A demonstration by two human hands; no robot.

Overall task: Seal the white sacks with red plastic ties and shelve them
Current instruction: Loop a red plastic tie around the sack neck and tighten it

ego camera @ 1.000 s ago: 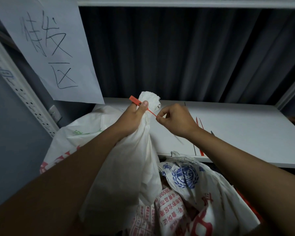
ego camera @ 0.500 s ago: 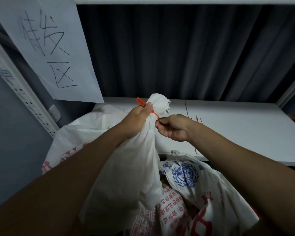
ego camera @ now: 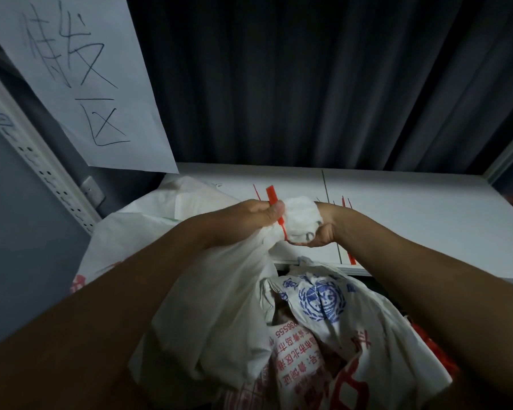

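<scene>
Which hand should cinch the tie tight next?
Probably the right hand: it cups the bunched sack top beside the red tie and could take the tail. The left hand already pins the tie's head at the neck.

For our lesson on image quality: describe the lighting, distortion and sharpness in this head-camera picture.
Head view: dim, bluish light, with no glare; the dark curtain is nearly black. Wide-angle bending curves the perforated upright and swells the forearms at the lower edge. The red tie and the left hand are fairly sharp; the print on the lower sacks is soft.
</scene>
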